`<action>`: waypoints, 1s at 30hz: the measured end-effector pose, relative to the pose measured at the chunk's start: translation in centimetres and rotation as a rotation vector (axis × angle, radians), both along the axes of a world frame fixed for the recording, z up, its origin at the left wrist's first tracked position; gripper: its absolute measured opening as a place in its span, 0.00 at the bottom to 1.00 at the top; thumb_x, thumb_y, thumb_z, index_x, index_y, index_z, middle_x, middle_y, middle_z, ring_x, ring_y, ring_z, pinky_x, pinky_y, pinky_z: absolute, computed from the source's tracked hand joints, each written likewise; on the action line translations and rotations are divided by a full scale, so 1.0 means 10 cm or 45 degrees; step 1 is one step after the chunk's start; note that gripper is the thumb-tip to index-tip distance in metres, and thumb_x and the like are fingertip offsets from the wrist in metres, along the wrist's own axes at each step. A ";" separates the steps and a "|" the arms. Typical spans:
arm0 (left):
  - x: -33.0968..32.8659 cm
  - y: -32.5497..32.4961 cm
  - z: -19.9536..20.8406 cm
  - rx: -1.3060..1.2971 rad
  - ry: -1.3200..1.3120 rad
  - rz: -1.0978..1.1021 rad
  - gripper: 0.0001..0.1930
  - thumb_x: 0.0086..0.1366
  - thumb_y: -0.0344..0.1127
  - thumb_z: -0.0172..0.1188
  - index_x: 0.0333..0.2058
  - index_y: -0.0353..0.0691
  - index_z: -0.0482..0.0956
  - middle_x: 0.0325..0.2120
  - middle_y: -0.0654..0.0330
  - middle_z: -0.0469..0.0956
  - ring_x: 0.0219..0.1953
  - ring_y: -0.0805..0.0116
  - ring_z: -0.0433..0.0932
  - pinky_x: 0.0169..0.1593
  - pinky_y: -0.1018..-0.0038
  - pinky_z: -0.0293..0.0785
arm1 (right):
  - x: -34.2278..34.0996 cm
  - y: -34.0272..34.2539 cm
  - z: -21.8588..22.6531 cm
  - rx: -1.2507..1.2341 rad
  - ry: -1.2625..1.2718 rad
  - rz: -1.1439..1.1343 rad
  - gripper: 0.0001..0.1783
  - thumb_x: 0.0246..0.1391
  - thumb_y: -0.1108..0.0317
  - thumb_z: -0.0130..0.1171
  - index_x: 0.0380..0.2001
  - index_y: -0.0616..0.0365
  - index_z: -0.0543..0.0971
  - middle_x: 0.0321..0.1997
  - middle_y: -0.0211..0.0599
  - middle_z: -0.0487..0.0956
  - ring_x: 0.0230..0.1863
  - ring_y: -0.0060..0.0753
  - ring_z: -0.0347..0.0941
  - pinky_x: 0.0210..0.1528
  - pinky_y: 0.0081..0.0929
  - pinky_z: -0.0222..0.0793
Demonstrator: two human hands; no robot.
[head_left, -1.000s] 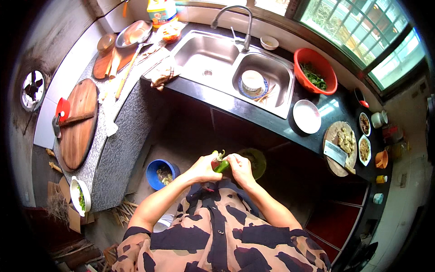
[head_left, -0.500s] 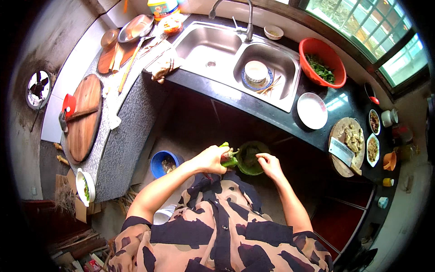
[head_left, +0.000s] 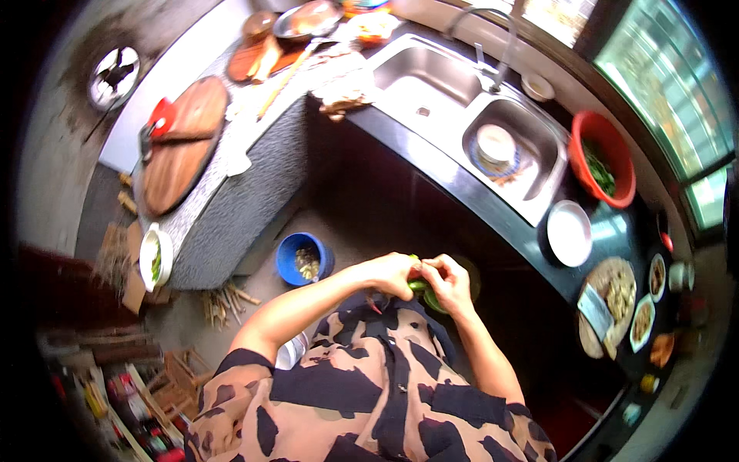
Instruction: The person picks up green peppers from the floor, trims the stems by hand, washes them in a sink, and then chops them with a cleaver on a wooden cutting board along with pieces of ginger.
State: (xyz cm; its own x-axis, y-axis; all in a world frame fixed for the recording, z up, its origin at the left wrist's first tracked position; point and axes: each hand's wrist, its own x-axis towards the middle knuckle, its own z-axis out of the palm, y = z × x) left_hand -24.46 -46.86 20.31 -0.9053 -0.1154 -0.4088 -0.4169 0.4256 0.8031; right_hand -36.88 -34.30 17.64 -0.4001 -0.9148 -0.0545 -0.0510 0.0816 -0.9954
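Note:
My left hand point(head_left: 396, 276) is closed around green peppers point(head_left: 418, 285), held low in front of my body. My right hand point(head_left: 449, 286) meets it, its fingers pinched at the end of a pepper; the exact grip is partly hidden. Behind and below my right hand is a green basin point(head_left: 471, 279), mostly covered by the hand and lying in shadow. To the left of my hands a blue bucket point(head_left: 323, 262) stands on the floor with pale scraps inside.
Ahead is a dark counter with a double sink point(head_left: 431, 65), a red basin point(head_left: 625, 173) of greens and a white plate point(head_left: 570, 233). A cleaver point(head_left: 595, 310) lies on a round board at right. At left are a wooden board point(head_left: 181, 177) and a white dish point(head_left: 146, 266); sticks point(head_left: 223, 304) lie below.
My right hand has moved left from over the green basin to my left hand and now touches the peppers. The whole view has turned, shifting the sink and counter to the right.

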 end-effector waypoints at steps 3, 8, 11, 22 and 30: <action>0.04 0.00 -0.14 0.086 -0.207 -0.025 0.20 0.36 0.36 0.61 0.33 0.38 0.76 0.25 0.51 0.77 0.27 0.60 0.76 0.33 0.67 0.71 | 0.12 -0.01 0.08 -0.013 0.107 -0.079 0.06 0.49 0.71 0.60 0.28 0.64 0.78 0.23 0.31 0.77 0.25 0.16 0.69 0.28 0.17 0.65; 0.07 0.13 -0.26 0.234 -0.349 0.185 0.17 0.35 0.37 0.62 0.26 0.34 0.76 0.20 0.55 0.76 0.23 0.67 0.73 0.26 0.69 0.69 | 0.18 0.01 -0.08 0.037 0.362 -0.125 0.05 0.48 0.74 0.59 0.24 0.65 0.77 0.20 0.38 0.76 0.23 0.23 0.71 0.27 0.22 0.66; 0.12 0.28 -0.69 0.337 -0.422 0.313 0.15 0.33 0.36 0.62 0.21 0.31 0.77 0.19 0.51 0.76 0.23 0.63 0.75 0.26 0.68 0.70 | 0.23 0.02 -0.16 -0.104 0.656 0.022 0.05 0.47 0.76 0.57 0.21 0.64 0.73 0.19 0.40 0.73 0.21 0.35 0.70 0.25 0.28 0.65; 1.87 -0.06 -0.41 0.869 0.095 1.340 0.21 0.43 0.28 0.60 0.41 0.40 0.73 0.34 0.63 0.75 0.31 0.70 0.74 0.28 0.73 0.74 | -0.70 0.56 -1.51 0.453 1.125 0.294 0.08 0.46 0.73 0.54 0.33 0.63 0.76 0.30 0.48 0.78 0.30 0.45 0.75 0.35 0.34 0.70; 4.13 0.15 -0.43 1.030 1.024 2.066 0.22 0.53 0.27 0.58 0.48 0.36 0.65 0.40 0.55 0.74 0.42 0.64 0.75 0.46 0.64 0.74 | -0.02 -0.57 -2.02 0.691 1.339 0.692 0.28 0.38 0.68 0.58 0.48 0.59 0.71 0.29 0.47 0.77 0.32 0.46 0.75 0.38 0.36 0.72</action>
